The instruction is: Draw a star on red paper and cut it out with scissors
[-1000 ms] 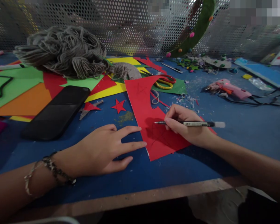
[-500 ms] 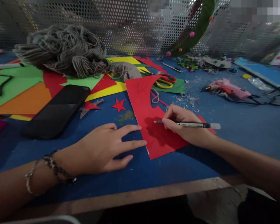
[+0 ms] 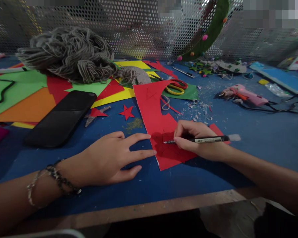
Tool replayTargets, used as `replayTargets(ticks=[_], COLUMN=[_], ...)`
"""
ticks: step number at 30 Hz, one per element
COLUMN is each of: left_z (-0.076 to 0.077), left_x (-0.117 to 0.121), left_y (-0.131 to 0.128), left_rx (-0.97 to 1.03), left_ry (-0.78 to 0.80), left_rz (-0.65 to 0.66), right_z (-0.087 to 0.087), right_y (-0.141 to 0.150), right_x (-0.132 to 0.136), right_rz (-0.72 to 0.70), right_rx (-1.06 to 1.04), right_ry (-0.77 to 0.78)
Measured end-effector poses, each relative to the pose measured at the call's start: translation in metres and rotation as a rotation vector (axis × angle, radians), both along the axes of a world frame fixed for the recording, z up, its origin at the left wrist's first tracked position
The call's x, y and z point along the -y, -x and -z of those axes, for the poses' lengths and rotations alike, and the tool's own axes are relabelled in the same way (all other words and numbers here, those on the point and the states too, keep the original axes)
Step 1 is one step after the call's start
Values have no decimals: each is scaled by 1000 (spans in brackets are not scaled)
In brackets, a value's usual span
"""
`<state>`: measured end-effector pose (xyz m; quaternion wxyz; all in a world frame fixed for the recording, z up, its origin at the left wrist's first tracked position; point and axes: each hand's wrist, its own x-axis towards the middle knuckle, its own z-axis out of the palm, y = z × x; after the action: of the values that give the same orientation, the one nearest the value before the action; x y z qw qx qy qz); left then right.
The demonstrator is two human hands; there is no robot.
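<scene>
A cut sheet of red paper (image 3: 151, 109) lies on the blue table (image 3: 114, 198), with a curved bite out of its right side. Thin dark star lines are drawn near its top and on its lower part. My right hand (image 3: 198, 140) grips a black pen (image 3: 211, 139), its tip at the lower drawing. My left hand (image 3: 114, 157) rests flat with fingers spread, two fingertips on the paper's left edge. Left of the sheet lie a small red star (image 3: 127, 112) and a grey star (image 3: 97, 115) partly covered in red.
A black phone (image 3: 62, 119) lies left, below a heap of grey yarn (image 3: 67, 54) and coloured sheets. Scissors (image 3: 175, 87) sit behind the red paper. At right is a pink glue gun (image 3: 243, 94) with a black cord. A perforated metal panel (image 3: 139, 26) stands at the back.
My right hand and the pen have moved slightly down towards me, and a line of the lower drawing now shows above the tip. My left hand has stayed in place.
</scene>
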<state>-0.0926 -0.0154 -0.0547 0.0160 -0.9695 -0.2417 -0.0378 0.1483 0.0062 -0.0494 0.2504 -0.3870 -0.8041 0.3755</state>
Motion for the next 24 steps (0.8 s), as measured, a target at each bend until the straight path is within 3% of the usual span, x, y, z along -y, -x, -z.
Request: replayTargets(ticks=[10, 24], left_z=[-2, 0], left_x=[0, 1], left_y=[0, 0], left_rx=[5, 9], left_ry=[8, 15], left_rz=[4, 4], right_z=[-3, -4], right_y=[0, -1], right_x=[2, 4], right_rz=[-85, -156], right_rx=[38, 12], right_ry=[-29, 76])
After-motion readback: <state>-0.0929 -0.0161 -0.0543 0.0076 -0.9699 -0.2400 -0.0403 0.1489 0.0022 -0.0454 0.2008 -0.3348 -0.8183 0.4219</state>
